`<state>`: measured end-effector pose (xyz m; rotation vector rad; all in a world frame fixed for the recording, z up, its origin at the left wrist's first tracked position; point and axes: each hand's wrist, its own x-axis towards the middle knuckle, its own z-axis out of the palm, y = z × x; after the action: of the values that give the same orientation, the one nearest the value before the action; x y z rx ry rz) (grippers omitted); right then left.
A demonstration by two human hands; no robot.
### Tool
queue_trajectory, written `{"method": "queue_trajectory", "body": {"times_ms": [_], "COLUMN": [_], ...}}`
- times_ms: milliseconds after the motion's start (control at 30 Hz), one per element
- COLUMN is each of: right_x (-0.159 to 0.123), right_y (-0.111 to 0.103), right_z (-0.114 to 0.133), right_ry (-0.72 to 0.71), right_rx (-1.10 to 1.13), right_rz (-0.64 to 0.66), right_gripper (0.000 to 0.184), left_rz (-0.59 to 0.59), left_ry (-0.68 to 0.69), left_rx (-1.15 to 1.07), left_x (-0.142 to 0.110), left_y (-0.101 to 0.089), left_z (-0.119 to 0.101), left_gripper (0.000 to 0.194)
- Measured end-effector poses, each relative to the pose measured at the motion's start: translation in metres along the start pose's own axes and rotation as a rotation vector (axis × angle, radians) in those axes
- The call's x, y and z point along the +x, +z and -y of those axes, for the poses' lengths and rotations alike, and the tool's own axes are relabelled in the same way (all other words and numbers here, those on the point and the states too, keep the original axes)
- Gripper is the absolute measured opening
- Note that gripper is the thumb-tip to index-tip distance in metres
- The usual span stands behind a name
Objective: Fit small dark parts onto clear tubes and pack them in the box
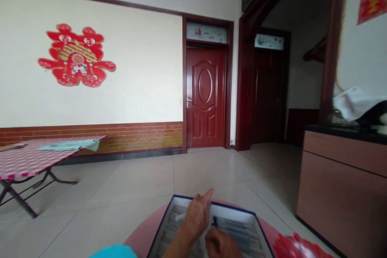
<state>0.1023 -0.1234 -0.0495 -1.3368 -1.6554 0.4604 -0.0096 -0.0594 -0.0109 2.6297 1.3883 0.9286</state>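
Observation:
My left hand (197, 215) is over a shallow box (232, 211) with white walls and a blue rim. Its index finger stretches forward while the other fingers are curled in. A white stick-like piece (180, 217) shows at its left side, seemingly in its grip. Lower and to the right, my right hand (223, 244) is closed, with its fingertips bent inward. Just beyond its fingers is a small dark piece (215, 221); whether it is held cannot be seen. Long greyish strips (242, 234) lie in rows inside the box, too blurred to name.
The box rests on a round pink surface (142, 229). Red shiny plastic (298, 246) is at the right, and something turquoise (113, 251) at the lower left. A folding table with a checked cloth (27, 157) stands left, a cabinet (341, 185) right, a red door (205, 96) beyond.

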Motion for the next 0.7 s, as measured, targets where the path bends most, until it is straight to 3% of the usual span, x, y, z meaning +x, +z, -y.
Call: {"method": "queue_trajectory", "body": {"times_ms": [100, 233, 367, 433, 567, 700], "right_x": [0.029, 0.056, 0.062, 0.063, 0.067, 0.069], "right_y": [-0.021, -0.024, -0.017, -0.018, -0.024, -0.024], "right_z": [0.001, -0.001, -0.01, -0.017, -0.028, -0.033], "right_ry": [0.095, 0.138, 0.208, 0.276, 0.465, 0.538], "right_rx": [-0.006, 0.081, 0.173, 0.274, 0.562, 0.691], "right_rz": [-0.214, -0.21, -0.193, -0.23, -0.429, -0.555], "right_gripper": [0.027, 0.028, 0.028, 0.03, 0.035, 0.036], "left_rz": [0.027, 0.1, 0.143, 0.114, 0.021, 0.018], "left_ry": [-0.032, 0.001, 0.048, 0.047, -0.03, -0.095], "left_rx": [-0.003, 0.036, 0.094, 0.09, 0.061, 0.061], "left_x": [0.002, 0.008, 0.014, 0.014, 0.008, 0.004], "left_y": [0.005, 0.008, 0.011, 0.011, 0.009, 0.007], "left_z": [-0.005, -0.008, -0.008, -0.006, -0.001, 0.004], "left_gripper": [0.052, 0.056, 0.059, 0.055, 0.033, 0.021]}}
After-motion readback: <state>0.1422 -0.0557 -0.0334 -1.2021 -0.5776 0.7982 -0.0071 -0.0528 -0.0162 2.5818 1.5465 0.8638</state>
